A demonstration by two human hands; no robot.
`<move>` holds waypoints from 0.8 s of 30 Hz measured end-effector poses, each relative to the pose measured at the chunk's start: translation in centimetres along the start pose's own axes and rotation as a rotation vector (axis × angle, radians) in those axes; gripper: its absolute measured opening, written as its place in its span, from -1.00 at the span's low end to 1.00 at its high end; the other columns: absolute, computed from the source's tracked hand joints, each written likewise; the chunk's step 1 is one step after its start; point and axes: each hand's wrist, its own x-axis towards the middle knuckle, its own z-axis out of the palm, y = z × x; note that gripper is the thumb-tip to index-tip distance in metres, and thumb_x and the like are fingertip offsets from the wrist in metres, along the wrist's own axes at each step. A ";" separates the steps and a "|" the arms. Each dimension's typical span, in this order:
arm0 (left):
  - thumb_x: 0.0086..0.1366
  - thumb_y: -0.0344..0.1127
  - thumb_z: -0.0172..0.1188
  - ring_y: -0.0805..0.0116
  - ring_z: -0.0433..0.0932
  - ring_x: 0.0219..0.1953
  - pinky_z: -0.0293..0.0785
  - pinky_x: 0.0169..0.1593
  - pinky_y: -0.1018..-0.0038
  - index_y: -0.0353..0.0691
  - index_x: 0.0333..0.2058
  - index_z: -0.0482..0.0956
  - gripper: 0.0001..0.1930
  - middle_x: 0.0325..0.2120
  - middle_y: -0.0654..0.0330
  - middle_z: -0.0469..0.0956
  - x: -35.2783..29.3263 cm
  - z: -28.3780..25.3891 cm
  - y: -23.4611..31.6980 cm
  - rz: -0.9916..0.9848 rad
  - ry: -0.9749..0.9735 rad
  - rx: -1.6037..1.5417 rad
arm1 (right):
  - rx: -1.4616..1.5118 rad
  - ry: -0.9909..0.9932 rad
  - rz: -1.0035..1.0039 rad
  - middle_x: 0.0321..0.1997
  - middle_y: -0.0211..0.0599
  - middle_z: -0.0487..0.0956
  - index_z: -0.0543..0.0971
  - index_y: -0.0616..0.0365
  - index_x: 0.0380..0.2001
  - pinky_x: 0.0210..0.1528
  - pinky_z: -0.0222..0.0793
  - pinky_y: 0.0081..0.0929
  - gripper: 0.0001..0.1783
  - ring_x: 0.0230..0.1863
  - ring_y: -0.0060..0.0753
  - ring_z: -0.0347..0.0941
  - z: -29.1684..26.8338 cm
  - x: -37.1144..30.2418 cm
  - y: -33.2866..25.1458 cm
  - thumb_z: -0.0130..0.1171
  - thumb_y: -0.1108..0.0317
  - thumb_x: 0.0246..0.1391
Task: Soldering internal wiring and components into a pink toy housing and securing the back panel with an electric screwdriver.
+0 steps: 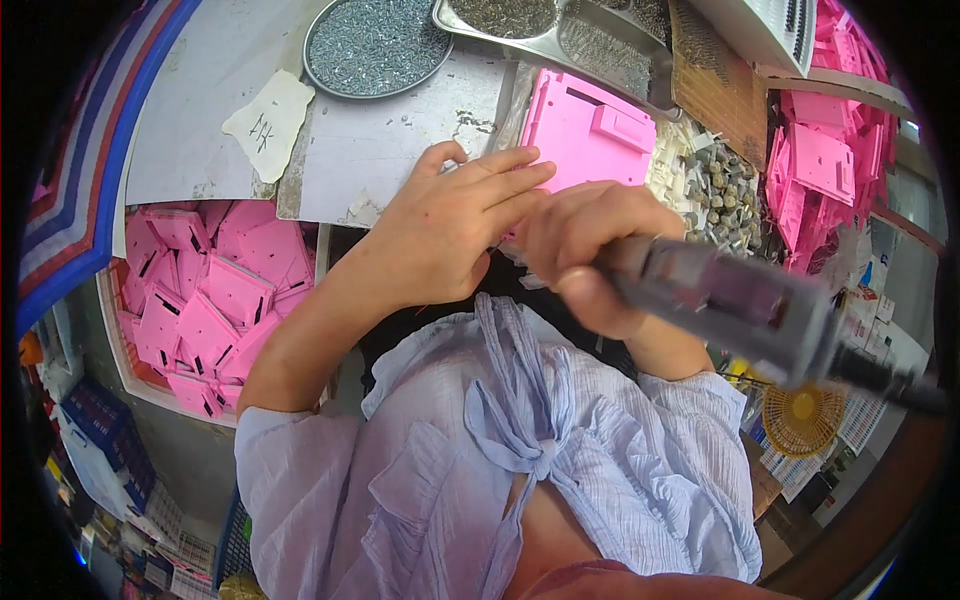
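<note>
On the table before me lies a pink plastic casing [590, 125] with a raised block and a dark slot. My left hand [450, 215] reaches over its near left side, fingers stretched out and their tips against it. Whether the left thumb touches anything is hidden. My right hand [600, 245] is wrapped round a grey electric screwdriver [735, 300], which is held nearly level and blurred. A dark cord runs from its right end. The tool's tip is hidden behind my hands, close to the casing's near edge.
A round tray of screws [378, 48] and a metal tray [610, 50] with small parts stand at the back. White and grey small parts [715, 190] lie right of the casing. Pink parts fill a bin [120, 345] at left and pile up [825, 165] at right.
</note>
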 end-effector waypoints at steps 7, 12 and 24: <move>-0.02 -0.49 0.26 0.29 0.37 0.35 0.21 0.15 0.08 -0.15 0.12 0.59 -0.40 0.28 0.22 0.48 0.2 -0.3 0.6 -0.011 0.015 -0.006 | -0.017 -0.042 -0.218 -0.63 -0.29 0.47 0.47 0.19 -0.31 -0.48 0.46 -0.30 -0.85 -0.62 -0.29 0.45 0.1 0.3 1.6 0.26 0.54 0.10; 0.06 -0.43 0.29 0.22 0.47 0.21 0.21 0.15 0.07 -0.13 0.06 0.63 -0.50 0.15 0.24 0.56 3.5 0.8 1.3 0.032 0.150 0.072 | 0.079 0.157 -0.178 -0.65 -0.51 0.38 0.52 0.15 -0.05 -0.51 0.30 -0.35 -0.76 -0.61 -0.46 0.33 -5.2 -1.3 -2.8 0.12 0.27 0.31; 0.11 -0.31 0.36 0.28 0.49 0.16 0.11 0.15 0.13 0.02 0.01 0.70 -0.58 0.09 0.36 0.61 7.5 4.4 2.8 -0.015 0.151 0.381 | 0.221 0.501 -0.255 -0.58 -0.32 0.44 0.48 0.25 -0.28 -0.53 0.28 -0.47 -0.91 -0.61 -0.53 0.30 -11.7 -3.1 1.1 0.16 0.47 0.23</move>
